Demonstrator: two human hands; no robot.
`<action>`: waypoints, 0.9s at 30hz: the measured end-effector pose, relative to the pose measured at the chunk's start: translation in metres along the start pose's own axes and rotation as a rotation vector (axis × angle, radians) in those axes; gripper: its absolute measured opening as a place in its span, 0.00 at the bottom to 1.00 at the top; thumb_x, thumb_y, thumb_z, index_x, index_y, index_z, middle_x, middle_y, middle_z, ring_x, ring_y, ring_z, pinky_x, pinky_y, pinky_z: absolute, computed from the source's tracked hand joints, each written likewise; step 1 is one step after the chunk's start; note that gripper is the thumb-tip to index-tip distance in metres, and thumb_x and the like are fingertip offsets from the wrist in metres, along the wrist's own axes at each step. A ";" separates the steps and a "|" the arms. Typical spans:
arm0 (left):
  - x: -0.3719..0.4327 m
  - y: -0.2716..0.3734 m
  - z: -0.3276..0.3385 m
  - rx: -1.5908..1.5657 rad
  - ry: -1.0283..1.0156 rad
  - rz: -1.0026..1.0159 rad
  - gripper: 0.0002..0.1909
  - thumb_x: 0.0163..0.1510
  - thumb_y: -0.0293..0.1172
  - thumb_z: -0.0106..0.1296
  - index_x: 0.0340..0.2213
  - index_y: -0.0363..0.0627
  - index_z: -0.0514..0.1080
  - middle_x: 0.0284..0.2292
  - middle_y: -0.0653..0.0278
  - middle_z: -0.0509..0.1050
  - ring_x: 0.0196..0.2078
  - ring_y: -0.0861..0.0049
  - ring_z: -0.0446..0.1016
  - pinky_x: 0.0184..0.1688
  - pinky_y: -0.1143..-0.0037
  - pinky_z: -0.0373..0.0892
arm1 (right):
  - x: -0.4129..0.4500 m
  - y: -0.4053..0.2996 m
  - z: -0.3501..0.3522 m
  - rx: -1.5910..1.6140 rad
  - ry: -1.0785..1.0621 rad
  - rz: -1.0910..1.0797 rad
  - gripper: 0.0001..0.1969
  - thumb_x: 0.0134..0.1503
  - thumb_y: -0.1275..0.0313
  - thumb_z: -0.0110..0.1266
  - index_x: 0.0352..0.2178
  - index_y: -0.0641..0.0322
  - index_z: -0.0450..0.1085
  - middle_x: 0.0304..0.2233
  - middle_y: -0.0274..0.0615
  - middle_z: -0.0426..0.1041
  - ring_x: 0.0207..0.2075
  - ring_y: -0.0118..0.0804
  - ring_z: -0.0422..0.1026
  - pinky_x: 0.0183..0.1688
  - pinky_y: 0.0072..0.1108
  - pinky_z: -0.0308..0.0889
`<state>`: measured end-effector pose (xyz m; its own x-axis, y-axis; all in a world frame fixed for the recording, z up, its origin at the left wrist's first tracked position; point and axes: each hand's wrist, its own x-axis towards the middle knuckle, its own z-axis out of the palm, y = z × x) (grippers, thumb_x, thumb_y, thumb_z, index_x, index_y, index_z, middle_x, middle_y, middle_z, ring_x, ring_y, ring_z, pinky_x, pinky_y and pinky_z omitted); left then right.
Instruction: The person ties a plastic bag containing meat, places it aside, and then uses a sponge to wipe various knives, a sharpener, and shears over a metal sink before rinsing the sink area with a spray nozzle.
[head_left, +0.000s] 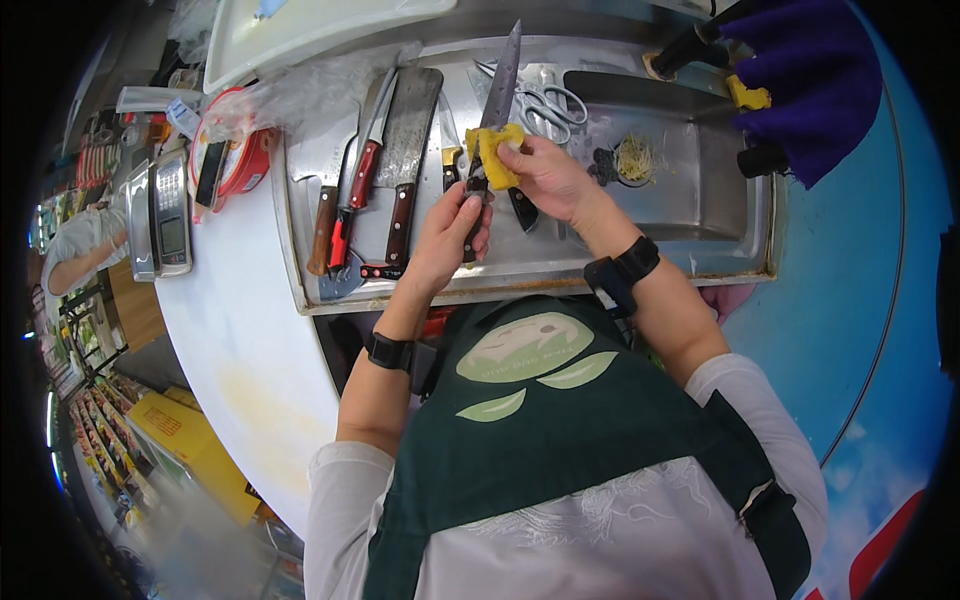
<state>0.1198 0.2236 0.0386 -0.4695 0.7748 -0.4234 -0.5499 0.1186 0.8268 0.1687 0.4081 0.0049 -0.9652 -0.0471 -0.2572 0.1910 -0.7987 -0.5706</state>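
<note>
My left hand (454, 229) grips the dark handle of a long pointed kitchen knife (504, 82), its blade pointing away from me. My right hand (551, 176) pinches a yellow cloth or sponge (501, 165) against the blade near the handle. Both hands are above a stainless steel sink unit (360, 289). To their left lie a broad cleaver (416, 112), a red-handled knife (365, 172), a wooden-handled knife (322, 229) and a red-and-black handled tool (341, 240). Grey-handled scissors (551, 112) and a black-handled knife (523, 211), partly hidden, lie near my right hand.
At right, the sink basin (712, 180) holds yellowish sprout-like scraps (637, 159) at its drain. A purple cloth (817, 82) hangs over the dark tap. Leftward are a scale (171, 217), a red round tub (255, 161) and clear plastic (300, 94). Another person (86, 247) is at far left.
</note>
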 end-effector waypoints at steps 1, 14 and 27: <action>-0.001 0.000 -0.001 0.021 0.008 0.011 0.11 0.63 0.34 0.38 0.40 0.38 0.62 0.27 0.67 0.64 0.20 0.86 0.60 0.21 0.82 0.62 | 0.001 0.002 0.003 -0.043 0.078 -0.024 0.19 0.57 0.67 0.53 0.46 0.69 0.64 0.41 0.38 0.70 0.44 0.30 0.68 0.50 0.23 0.60; -0.020 -0.005 0.001 0.027 0.031 -0.032 0.09 0.63 0.33 0.37 0.37 0.40 0.62 0.23 0.70 0.61 0.17 0.89 0.57 0.17 0.84 0.59 | 0.015 0.020 0.020 -0.172 0.325 -0.221 0.13 0.46 0.83 0.60 0.35 0.71 0.68 0.34 0.42 0.73 0.33 0.30 0.74 0.39 0.20 0.69; -0.042 -0.005 0.001 0.007 0.016 -0.050 0.10 0.63 0.35 0.37 0.38 0.40 0.62 0.22 0.70 0.60 0.16 0.89 0.55 0.16 0.85 0.57 | 0.065 -0.050 -0.002 0.022 0.436 -0.476 0.16 0.44 0.82 0.62 0.36 0.72 0.67 0.35 0.44 0.73 0.36 0.35 0.74 0.41 0.23 0.70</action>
<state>0.1432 0.1910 0.0528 -0.4527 0.7576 -0.4703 -0.5681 0.1615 0.8069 0.0970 0.4462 0.0153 -0.7816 0.5594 -0.2759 -0.2479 -0.6844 -0.6856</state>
